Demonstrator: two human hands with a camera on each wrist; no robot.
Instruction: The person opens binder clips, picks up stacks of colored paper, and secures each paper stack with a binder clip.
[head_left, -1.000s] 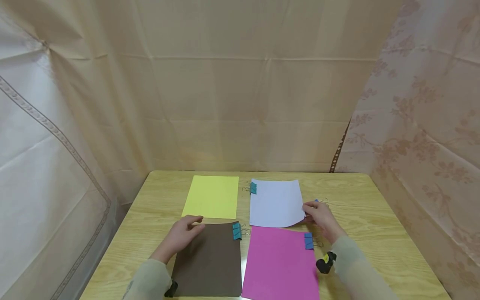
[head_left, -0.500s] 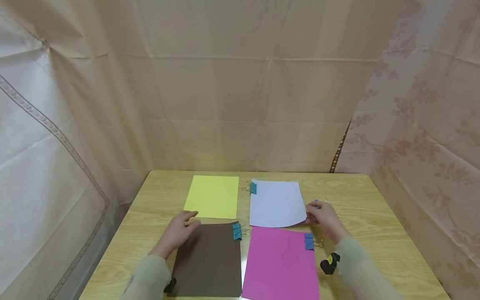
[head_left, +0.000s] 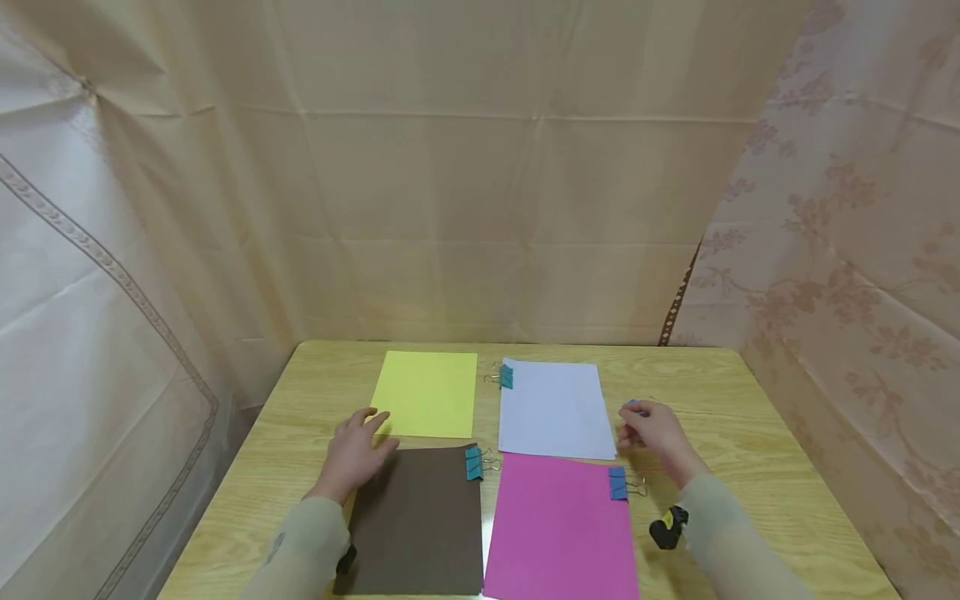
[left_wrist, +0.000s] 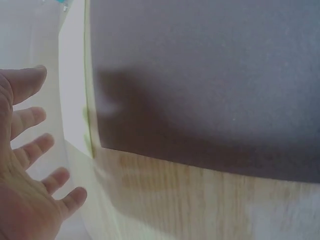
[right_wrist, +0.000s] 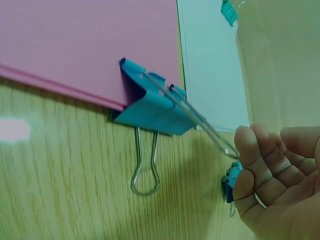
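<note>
My left hand (head_left: 354,457), fingers spread and holding nothing, hovers over the left edge of the dark brown paper (head_left: 420,525). Its fingertips overlap the lower left corner of the yellow sheet (head_left: 427,392). In the left wrist view the palm and spread fingers (left_wrist: 30,120) show against a pale backdrop. Just off the right edge of the white paper (head_left: 555,408), my right hand (head_left: 654,433) has loosely bent fingers with nothing between them. A loose blue binder clip (right_wrist: 232,180) lies on the table beyond those fingers, partly hidden by the hand.
Pink paper (head_left: 562,525) lies at front right with a blue binder clip (head_left: 618,482) on its right edge. Teal clips grip the white paper (head_left: 507,377) and the brown paper (head_left: 473,462). Cloth drapes (head_left: 480,183) surround the wooden table (head_left: 750,467).
My right hand has let go of the white paper's lower right corner and moved right; that corner now lies flatter. My left hand has drifted slightly left and its fingers have spread.
</note>
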